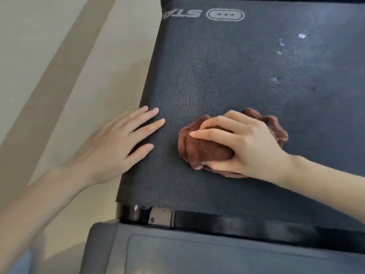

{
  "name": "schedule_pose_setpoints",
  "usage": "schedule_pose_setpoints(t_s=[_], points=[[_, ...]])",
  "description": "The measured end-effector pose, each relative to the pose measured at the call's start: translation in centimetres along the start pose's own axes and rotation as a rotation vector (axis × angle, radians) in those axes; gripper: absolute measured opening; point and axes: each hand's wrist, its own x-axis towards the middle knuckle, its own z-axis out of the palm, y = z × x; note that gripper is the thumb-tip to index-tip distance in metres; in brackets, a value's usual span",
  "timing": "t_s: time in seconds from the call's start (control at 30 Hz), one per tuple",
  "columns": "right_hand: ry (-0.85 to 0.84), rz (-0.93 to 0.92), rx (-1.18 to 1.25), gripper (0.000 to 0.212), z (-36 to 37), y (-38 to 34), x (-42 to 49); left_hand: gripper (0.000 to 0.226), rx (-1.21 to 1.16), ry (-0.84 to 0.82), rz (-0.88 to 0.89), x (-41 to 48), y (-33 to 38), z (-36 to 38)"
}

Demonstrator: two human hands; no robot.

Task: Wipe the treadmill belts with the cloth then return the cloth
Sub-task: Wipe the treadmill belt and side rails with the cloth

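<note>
Your right hand point(243, 144) grips the bunched brown terry cloth point(205, 149) on the belt point(227, 76), near its middle; the wad's long axis runs left to right. Your left hand point(110, 147) lies flat, fingers spread, at the belt's left edge. The belt is dark, pebbled rubber with pale specks point(280, 50) far right.

Two hands, left point(110, 147) and right point(245, 149); one brown cloth point(201, 152); one treadmill belt point(217, 76); one oval logo point(225, 15).

cloth point(205, 149) on belt point(227, 76) | left hand point(110, 145) left of it
</note>
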Motion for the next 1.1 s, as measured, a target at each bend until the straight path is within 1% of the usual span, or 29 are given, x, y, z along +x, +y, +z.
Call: schedule_pose_setpoints(t_s=[0.1, 0.2, 0.27, 0.33, 0.4, 0.5, 0.63, 0.77, 0.8, 0.87, 0.97, 1.1], points=[[0.021, 0.103, -0.067, 0.042, 1.1, 3.2, 4.3, 0.046, -0.01, 0.056, 0.09, 2.7, -2.1, 0.3], [0.058, 0.319, -0.17, 0.046, 2.4, 8.0, 10.0, 0.041, -0.071, 0.136, 0.179, 3.5, -3.3, 1.3], [0.065, 0.421, -0.199, 0.048, 3.3, 11.3, 13.8, 0.04, -0.103, 0.181, 0.238, 3.9, -4.1, 1.8], [0.059, 0.495, -0.211, 0.049, 4.0, 13.3, 16.2, 0.038, -0.15, 0.217, 0.272, 4.3, -4.8, 2.1], [0.029, 0.51, -0.274, 0.053, 4.3, 13.6, 16.6, 0.037, -0.213, 0.238, 0.299, 4.6, -5.0, 2.4], [-0.038, 0.511, -0.351, 0.058, 3.7, 11.4, 14.9, 0.037, -0.268, 0.266, 0.334, 4.8, -5.3, 2.9], [-0.119, 0.527, -0.262, 0.057, 2.0, 6.1, 11.3, 0.037, -0.296, 0.289, 0.364, 4.7, -5.8, 3.1], [-0.066, 0.509, -0.212, 0.046, 1.8, -1.9, 6.4, 0.028, -0.366, 0.323, 0.429, 5.4, -7.3, 3.0], [-0.055, 0.509, -0.22, 0.044, 2.1, -3.9, 5.4, 0.027, -0.383, 0.331, 0.426, 6.0, -7.9, 2.9], [-0.042, 0.518, -0.247, 0.041, 2.6, -6.7, 4.4, 0.031, -0.4, 0.327, 0.395, 7.9, -9.2, 2.3], [-0.032, 0.572, -0.258, 0.041, 2.8, -7.1, 5.5, 0.039, -0.389, 0.283, 0.385, 11.7, -10.7, 1.3], [0.047, 0.774, -0.347, 0.042, 3.6, -4.8, 9.3, 0.035, -0.33, 0.275, 0.469, 13.7, -12.2, 1.3]])
